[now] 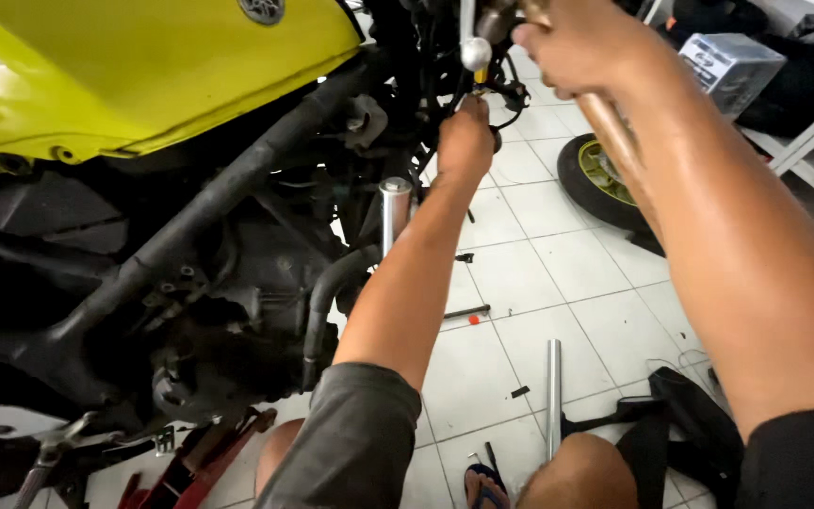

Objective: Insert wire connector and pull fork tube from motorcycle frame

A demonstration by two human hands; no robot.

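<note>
Both arms outstretched, left hand (464, 141) and right hand (572, 42) clenched.

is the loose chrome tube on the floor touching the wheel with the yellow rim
Apart. The head view shows bare white tiles between the chrome tube and the wheel.

Seen against the yellow fuel tank (143, 66), the person's left arm nearest it wears a short grey sleeve (355, 434) ending above the elbow, with the forearm and left hand (465, 141) bare. Farther from the tank, the right arm has a short black sleeve (803, 457); the right hand (577, 42) is bare. Both knees are bare, and a blue-strapped sandal (487, 485) shows below.
</note>
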